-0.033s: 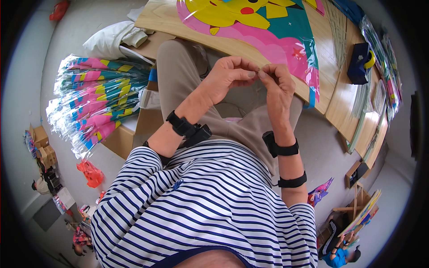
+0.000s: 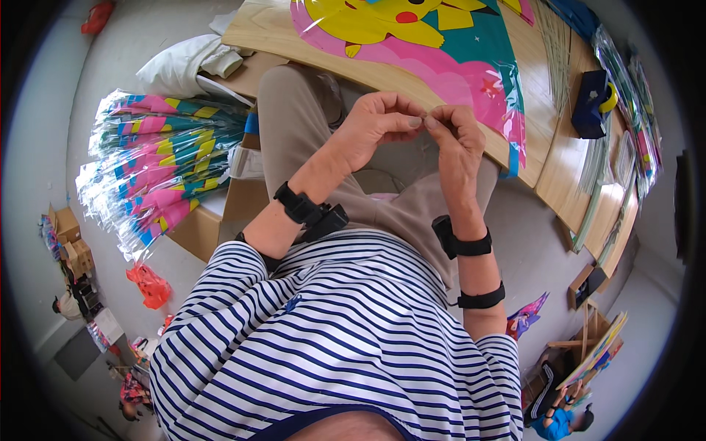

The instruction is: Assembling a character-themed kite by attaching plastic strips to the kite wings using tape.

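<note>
Left hand (image 2: 379, 128) and right hand (image 2: 457, 140) both pinched closed, tips just about meeting, no telling what, if anything, they grip, and the cartoon-printed plastic sheet (image 2: 448, 77) lies on the table (image 2: 254, 28) just beyond them, liable to crease if the right knuckles swing forward.

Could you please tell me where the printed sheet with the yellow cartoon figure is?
In the head view, the printed sheet lies at the top, right of centre, on the wooden table, just beyond the right hand.
</note>
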`<state>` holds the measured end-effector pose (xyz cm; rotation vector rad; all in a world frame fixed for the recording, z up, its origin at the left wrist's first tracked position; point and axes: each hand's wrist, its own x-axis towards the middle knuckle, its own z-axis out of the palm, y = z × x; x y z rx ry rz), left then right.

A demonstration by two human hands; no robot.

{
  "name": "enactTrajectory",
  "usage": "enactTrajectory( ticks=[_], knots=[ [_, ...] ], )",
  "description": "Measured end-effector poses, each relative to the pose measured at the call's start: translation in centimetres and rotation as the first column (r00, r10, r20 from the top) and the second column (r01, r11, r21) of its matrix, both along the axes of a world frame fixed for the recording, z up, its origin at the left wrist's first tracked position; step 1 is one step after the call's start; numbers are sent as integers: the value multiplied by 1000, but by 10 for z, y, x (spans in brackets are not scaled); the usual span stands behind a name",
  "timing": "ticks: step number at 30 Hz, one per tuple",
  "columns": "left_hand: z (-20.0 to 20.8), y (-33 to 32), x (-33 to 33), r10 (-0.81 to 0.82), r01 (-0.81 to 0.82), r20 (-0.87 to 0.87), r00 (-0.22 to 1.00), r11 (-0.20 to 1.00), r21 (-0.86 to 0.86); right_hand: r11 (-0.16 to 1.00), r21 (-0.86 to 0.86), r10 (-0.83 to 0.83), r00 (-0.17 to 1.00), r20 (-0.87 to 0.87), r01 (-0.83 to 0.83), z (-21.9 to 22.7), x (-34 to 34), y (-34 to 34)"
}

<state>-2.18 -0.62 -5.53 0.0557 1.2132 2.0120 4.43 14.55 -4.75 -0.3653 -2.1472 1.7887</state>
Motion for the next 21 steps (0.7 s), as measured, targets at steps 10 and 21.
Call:
enactTrajectory(
  ticks=[10,21],
  knots=[
    [-8,7,-1,98,-98,-45,994,995,-12,941,-337,16,994,106,21,0,3,-1],
    [-5,8,4,82,-81,22,996,996,-44,939,-343,40,987,153,15,4,1,-5]
  ],
)
